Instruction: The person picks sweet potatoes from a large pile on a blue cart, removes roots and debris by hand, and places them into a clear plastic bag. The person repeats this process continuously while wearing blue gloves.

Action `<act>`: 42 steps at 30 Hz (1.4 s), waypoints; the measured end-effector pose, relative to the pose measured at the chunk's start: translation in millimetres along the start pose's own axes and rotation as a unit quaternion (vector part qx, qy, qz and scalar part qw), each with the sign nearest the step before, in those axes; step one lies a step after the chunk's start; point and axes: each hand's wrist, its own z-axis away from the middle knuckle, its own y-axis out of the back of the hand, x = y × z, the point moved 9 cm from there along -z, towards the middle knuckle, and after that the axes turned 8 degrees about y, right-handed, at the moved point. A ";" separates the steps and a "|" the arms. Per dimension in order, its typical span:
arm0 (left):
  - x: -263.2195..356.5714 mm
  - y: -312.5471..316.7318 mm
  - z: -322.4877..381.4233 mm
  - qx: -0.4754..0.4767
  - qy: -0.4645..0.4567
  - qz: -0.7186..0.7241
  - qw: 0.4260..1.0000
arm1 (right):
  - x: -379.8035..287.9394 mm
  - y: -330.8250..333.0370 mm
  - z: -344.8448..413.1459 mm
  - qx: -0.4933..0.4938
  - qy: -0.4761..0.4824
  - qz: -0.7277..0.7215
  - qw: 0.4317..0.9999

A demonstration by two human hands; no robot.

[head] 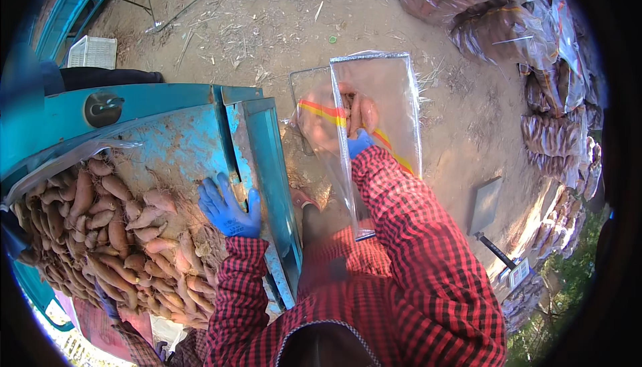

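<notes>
My left hand (230, 210), in a blue glove, is spread flat at the edge of the rusty turquoise truck bed (173, 136). It holds nothing. To its left lies a heap of sweet potatoes (118, 234) with thin roots and soil on them. My right hand (359, 143), gloved in blue too, reaches down inside a clear plastic bag (388, 73) with red and yellow stripes. Its mouth is held wide in a rectangle. Several sweet potatoes (369, 114) lie at the bottom, just beyond my right fingers. Whether those fingers grip one is hidden.
Filled bags of sweet potatoes (506, 31) are stacked along the right. A platform scale (485, 205) stands on the dirt ground nearby. The truck's hinged side panel (266, 166) hangs between my arms. Another person's gloved hand (106, 299) touches the heap at lower left. A white crate (93, 52) sits farther off.
</notes>
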 end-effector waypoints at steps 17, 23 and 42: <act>-102.6 74.3 116.8 0.006 0.096 0.140 0.986 | -195.6 122.1 235.2 0.029 0.350 -0.349 0.869; -205.4 90.9 223.6 0.006 0.254 0.042 0.966 | -361.8 -17.2 348.6 -0.180 0.593 -0.188 0.762; -436.5 199.0 175.2 0.257 0.411 0.051 0.873 | -449.7 -190.5 412.2 -0.066 0.808 0.068 0.581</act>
